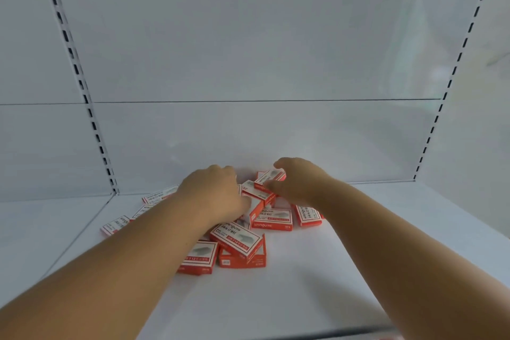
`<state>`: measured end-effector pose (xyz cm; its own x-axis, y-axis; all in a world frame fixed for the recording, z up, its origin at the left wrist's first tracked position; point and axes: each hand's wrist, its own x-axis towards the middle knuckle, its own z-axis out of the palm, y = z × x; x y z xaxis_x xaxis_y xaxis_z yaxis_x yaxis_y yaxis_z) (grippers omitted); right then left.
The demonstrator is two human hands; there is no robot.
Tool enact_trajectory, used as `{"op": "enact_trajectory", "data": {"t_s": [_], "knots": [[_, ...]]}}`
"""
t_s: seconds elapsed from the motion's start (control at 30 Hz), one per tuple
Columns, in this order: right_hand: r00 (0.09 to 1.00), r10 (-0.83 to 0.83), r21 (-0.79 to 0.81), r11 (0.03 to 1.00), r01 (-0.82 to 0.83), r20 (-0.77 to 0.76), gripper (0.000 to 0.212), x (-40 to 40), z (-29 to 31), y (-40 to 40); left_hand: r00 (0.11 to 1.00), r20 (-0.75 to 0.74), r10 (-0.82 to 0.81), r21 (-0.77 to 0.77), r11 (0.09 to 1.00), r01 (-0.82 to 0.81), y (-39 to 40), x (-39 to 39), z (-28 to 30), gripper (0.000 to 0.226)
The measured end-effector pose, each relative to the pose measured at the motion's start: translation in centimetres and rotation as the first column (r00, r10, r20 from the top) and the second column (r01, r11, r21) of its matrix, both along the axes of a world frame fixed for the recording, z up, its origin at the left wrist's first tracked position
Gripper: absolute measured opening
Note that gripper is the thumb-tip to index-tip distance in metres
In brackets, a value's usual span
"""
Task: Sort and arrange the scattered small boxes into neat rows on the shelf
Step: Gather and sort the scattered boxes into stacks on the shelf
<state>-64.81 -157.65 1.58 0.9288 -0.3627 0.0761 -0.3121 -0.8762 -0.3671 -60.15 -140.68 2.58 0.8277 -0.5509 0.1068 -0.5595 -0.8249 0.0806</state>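
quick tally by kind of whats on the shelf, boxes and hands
Red and white boxes: at least 10 in view, more likely hidden under the hands
Hands: 2, left hand and right hand
Total: at least 12 on the white shelf

Bright, even, cool light floods the white shelf (317, 298), with faint sheen on the back panel (248, 36) toward 2 o'clock. Soft shadows pool under both forearms toward 6 o'clock. Wide-angle bending splays the slotted uprights (74, 69) at 9 and 3 o'clock; print on the boxes (237, 240) reads soft.
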Motion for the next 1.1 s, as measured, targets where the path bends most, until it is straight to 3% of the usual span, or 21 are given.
{"op": "enact_trajectory", "data": {"t_s": [0.07, 0.17, 0.3, 0.37, 0.43, 0.5, 0.53, 0.6, 0.7, 0.83, 0.93, 1.1], "knots": [[1.0, -0.005, 0.038, 0.999, 0.005, -0.001, 0.064, 0.3, 0.2, 0.4, 0.999, -0.009, -0.038, -0.024, 0.999, 0.038, 0.1, -0.1, 0.2, 0.028], [0.997, -0.033, 0.092, 0.995, 0.027, 0.063, 0.066, 0.4, 0.7, 0.7, 0.998, -0.025, -0.055, -0.144, 0.988, 0.051, 0.0, 0.2, -0.1, 0.044], [0.959, -0.097, 0.309, 0.951, 0.011, 0.267, 0.028, -0.3, 1.2, 0.3, 0.997, -0.029, -0.078, -0.404, 0.913, 0.06, -0.2, 0.1, 0.3, 0.035], [0.922, -0.187, 0.526, 0.85, -0.022, 0.34, 0.017, -1.3, 1.6, -0.1, 0.996, -0.058, -0.072, -0.518, 0.855, 0.032, -0.4, 0.2, 0.8, 0.034], [0.88, -0.303, 0.746, 0.661, -0.083, 0.366, 0.015, -2.7, 2.0, -0.6, 0.969, -0.232, -0.088, -0.669, 0.737, -0.094, -0.9, 0.1, 1.2, 0.032], [0.851, -0.377, 0.865, 0.476, -0.162, 0.367, 0.014, -4.2, 2.3, -1.9, 0.863, -0.454, -0.222, -0.801, 0.525, -0.286, -2.1, -0.4, 1.5, 0.024], [0.846, -0.39, 0.882, 0.435, -0.18, 0.365, 0.016, -4.9, 2.4, -2.7, 0.796, -0.518, -0.313, -0.827, 0.422, -0.372, -3.0, -1.0, 1.7, 0.019], [0.85, -0.384, 0.868, 0.472, -0.155, 0.36, 0.024, -6.3, 2.4, -4.7, 0.703, -0.565, -0.433, -0.825, 0.309, -0.473, -5.0, -2.6, 2.3, 0.014], [0.844, -0.401, 0.804, 0.592, -0.059, 0.357, 0.024, -8.5, 2.5, -8.2, 0.696, -0.579, -0.425, -0.815, 0.329, -0.477, -8.8, -4.6, 2.2, 0.014], [0.836, -0.425, 0.783, 0.622, -0.008, 0.347, 0.036, -11.7, 2.4, -14.3, 0.814, -0.506, -0.283, -0.815, 0.466, -0.345, -14.9, -6.8, 1.3, 0.007], [0.864, -0.393, 0.747, 0.664, 0.032, 0.313, 0.049, -13.9, 1.7, -19.9, 0.773, -0.553, -0.311, -0.794, 0.476, -0.377, -20.2, -8.8, 0.5, 0.012], [0.919, -0.336, 0.665, 0.737, 0.121, 0.205, 0.043, -14.4, -0.3, -27.7, 0.749, -0.617, -0.241, -0.725, 0.542, -0.424, -27.9, -11.7, -1.4, 0.028]]}}
